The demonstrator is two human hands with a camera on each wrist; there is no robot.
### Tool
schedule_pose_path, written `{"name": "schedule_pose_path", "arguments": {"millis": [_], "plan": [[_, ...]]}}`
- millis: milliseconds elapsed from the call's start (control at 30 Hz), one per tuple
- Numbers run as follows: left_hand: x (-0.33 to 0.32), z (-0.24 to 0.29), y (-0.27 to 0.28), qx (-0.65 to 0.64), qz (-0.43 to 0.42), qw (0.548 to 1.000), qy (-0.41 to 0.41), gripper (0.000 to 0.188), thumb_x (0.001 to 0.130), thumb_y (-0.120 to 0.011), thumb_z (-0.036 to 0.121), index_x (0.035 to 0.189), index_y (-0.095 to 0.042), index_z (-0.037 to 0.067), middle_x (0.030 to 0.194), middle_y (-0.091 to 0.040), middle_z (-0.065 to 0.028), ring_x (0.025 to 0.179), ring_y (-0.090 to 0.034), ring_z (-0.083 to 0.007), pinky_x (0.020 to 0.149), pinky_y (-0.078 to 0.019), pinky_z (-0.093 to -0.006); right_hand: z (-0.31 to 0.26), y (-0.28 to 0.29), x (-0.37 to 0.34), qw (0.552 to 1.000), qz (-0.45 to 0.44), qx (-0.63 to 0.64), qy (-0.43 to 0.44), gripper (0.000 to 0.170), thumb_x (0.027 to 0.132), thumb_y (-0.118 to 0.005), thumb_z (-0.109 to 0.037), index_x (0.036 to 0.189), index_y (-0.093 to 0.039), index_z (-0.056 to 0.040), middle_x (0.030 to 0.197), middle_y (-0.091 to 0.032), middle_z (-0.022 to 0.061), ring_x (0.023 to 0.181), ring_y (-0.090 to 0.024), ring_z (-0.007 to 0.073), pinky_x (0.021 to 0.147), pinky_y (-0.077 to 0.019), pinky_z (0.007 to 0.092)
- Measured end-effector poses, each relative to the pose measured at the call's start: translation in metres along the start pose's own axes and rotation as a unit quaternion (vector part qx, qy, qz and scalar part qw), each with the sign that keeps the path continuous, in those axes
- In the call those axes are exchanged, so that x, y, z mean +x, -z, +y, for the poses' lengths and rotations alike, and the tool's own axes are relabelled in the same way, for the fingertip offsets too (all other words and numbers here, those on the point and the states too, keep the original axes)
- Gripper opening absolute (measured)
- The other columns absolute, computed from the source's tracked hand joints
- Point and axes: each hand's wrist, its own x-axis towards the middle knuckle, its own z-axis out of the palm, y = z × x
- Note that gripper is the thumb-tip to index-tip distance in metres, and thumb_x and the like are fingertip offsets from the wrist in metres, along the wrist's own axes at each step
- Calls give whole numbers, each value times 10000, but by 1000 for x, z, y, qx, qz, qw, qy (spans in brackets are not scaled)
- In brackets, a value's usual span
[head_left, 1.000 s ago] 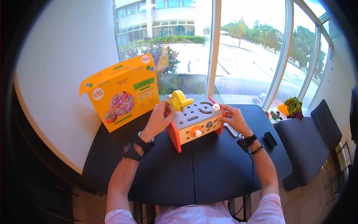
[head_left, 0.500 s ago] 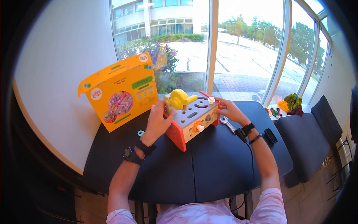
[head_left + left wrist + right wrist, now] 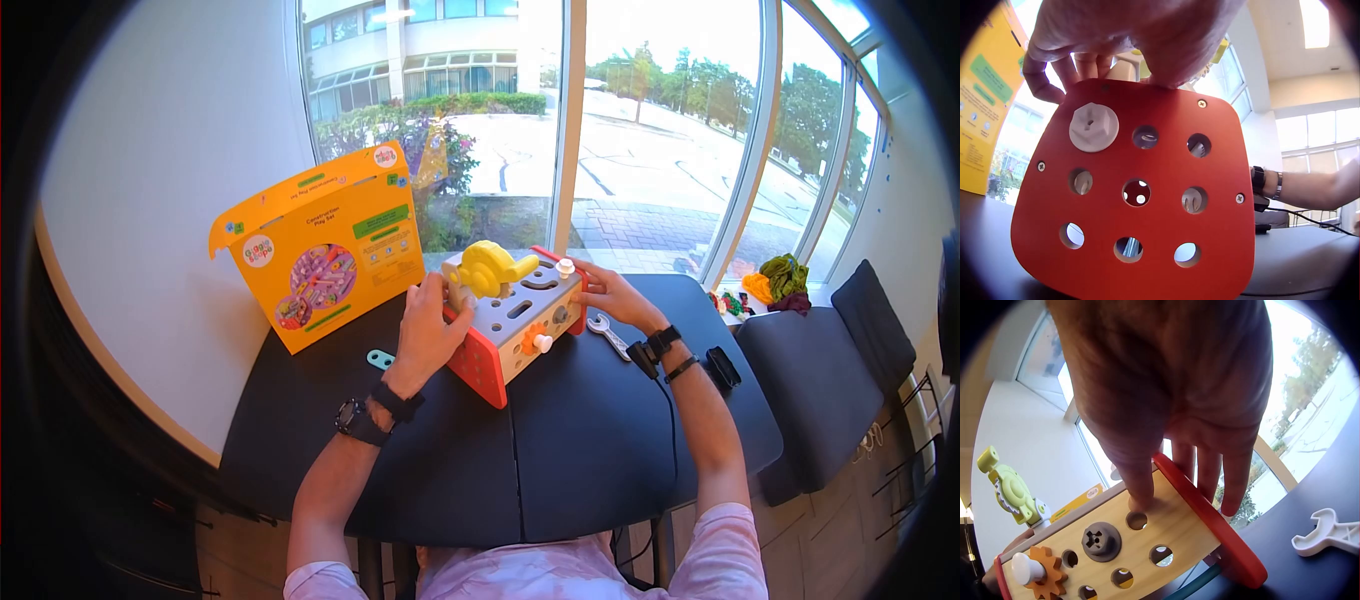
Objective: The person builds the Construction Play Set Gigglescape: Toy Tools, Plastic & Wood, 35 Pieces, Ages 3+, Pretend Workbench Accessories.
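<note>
A toy workbench [image 3: 512, 318] with a grey, slotted top, wooden sides and red end panels sits between both hands. My left hand [image 3: 428, 328] grips its left end by the top edge. Below that hand, in the left wrist view, the red end panel [image 3: 1166, 169] has several round holes and a white hex-headed bolt [image 3: 1094, 127]. My right hand [image 3: 617, 298] holds the right end, thumb on the wooden front and fingers behind the red panel. A yellow-green toy saw [image 3: 487, 268] stands on top. The front carries an orange gear [image 3: 1049, 573] and a grey bolt [image 3: 1101, 541].
On the table [image 3: 440, 470], a white toy wrench [image 3: 608, 338] lies right of the workbench and a teal strip [image 3: 380, 358] left. A yellow box [image 3: 385, 290] stands at the back left. A black case [image 3: 722, 368] lies near the right edge, and a cable [image 3: 674, 430] hangs from the right wrist.
Both hands have turned the workbench, so its left red panel faces me more and its right end sits farther left. The teal strip and the wrench show more fully.
</note>
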Motion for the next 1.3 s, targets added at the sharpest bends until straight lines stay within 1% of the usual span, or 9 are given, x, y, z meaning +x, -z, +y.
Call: {"name": "schedule_pose_path", "arguments": {"millis": [67,367,567,667,700,800,933,1033,1300], "plan": [[1,1,0,-1,-1,1000,4,345,1008,-798,239,1181,-597,18,1053,-680,-189,1034,-616,-376,897,-522,-490,0,3,0,1000,-15,3,-2,816,1107,-750,-157,1799,-323,-102,1624,-638,200,1490,-629,285,1239,-519,406],[2,1,-2,-9,-1,1000,16,343,1018,-789,248,1183,-597,17,1067,-687,-191,1040,-615,-375,906,-520,-496,5,1,2,1000,-4,24,9,798,1096,-731,-66,1794,-348,-120,1576,-667,167,1434,-656,257,1219,-535,400],[5,-3,-4,-1,-3,1000,28,357,1023,-792,267,1187,-599,15,1088,-687,-194,1048,-627,-374,917,-528,-492,-10,-7,0,995,51,-82,-13,791,1075,-727,-79,1779,-367,-102,1643,-591,243,1498,-618,322,1247,-506,421],[6,-8,1,-2,-8,1000,-3,385,1047,-774,306,1233,-614,9,1087,-683,-185,1052,-630,-380,909,-534,-499,-2,-10,-1,940,178,-268,117,788,1032,-685,-15,1760,-390,-86,1700,-508,296,1578,-523,408,1282,-465,445],[5,-10,3,-5,-12,1000,-18,400,1058,-764,323,1255,-621,6,1084,-680,-180,1053,-629,-384,904,-536,-503,-5,-12,-2,913,232,-276,188,790,985,-607,72,1739,-413,-60,1752,-445,279,1625,-428,460,1327,-400,476],[0,-9,15,-24,-33,999,-31,445,1093,-729,302,1391,-621,-11,1167,-705,-206,1138,-649,-396,965,-547,-490,-68,-31,-22,895,262,-287,217,774,968,-567,108,1718,-434,-30,1768,-444,233,1616,-441,458,1330,-392,491],[-3,-31,19,-19,-40,998,-40,451,1108,-704,250,1467,-620,-10,1298,-726,-221,1243,-674,-395,1056,-549,-464,-144,-68,-42,881,159,-289,340,730,944,-563,123,1654,-526,-44,1727,-500,212,1603,-478,415,1294,-445,487],[-5,-22,36,-25,-48,998,12,411,1096,-705,197,1459,-646,15,1337,-741,-197,1239,-704,-375,1097,-546,-452,-144,-79,-42,881,184,-265,345,682,944,-588,113,1607,-578,-46,1653,-582,200,1569,-528,397,1278,-458,508],[-18,-61,64,13,-55,995,77,390,1029,-705,101,1415,-680,51,1293,-776,-151,1158,-750,-306,1046,-586,-424,-99,-94,-63,814,187,-411,365,422,923,-708,32,1329,-741,-77,1508,-697,139,1460,-641,323,1213,-521,487]]}}
